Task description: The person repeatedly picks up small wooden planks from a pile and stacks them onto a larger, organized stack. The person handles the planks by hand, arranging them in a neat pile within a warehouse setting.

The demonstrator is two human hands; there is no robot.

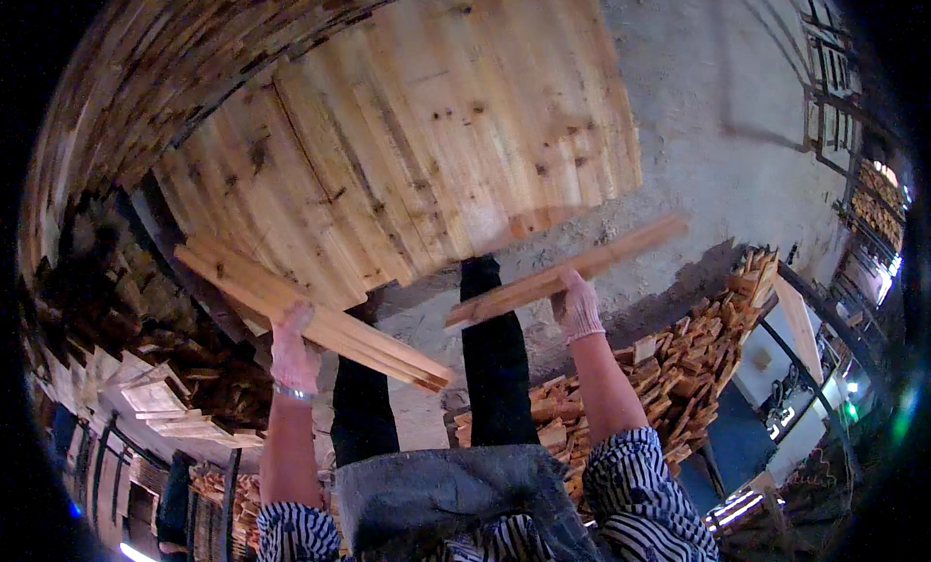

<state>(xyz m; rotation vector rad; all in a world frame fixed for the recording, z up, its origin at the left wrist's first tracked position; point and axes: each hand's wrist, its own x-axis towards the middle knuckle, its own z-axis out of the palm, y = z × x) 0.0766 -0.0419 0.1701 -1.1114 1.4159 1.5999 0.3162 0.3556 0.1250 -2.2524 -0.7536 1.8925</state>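
Observation:
Several narrow wooden boards (364,347) lie together in my left hand (294,353), which wears a pale knit glove and closes around their middle. A single wooden board (621,250), slightly blurred at its far end, is gripped by my right hand (579,308), also gloved. Both hands hold their wood above the floor in front of my legs, with the pieces apart from each other. Just beyond them, a wide row of light boards (417,145) with dark knots lies side by side. The undersides of my grips are hidden.
Stacked boards (194,58) rise along the far left. Short wood pieces (679,358) form a long heap at the right, beside a blue panel (752,436). Darker offcuts (175,320) lie at the left. Grey floor (718,126) stretches to the far right.

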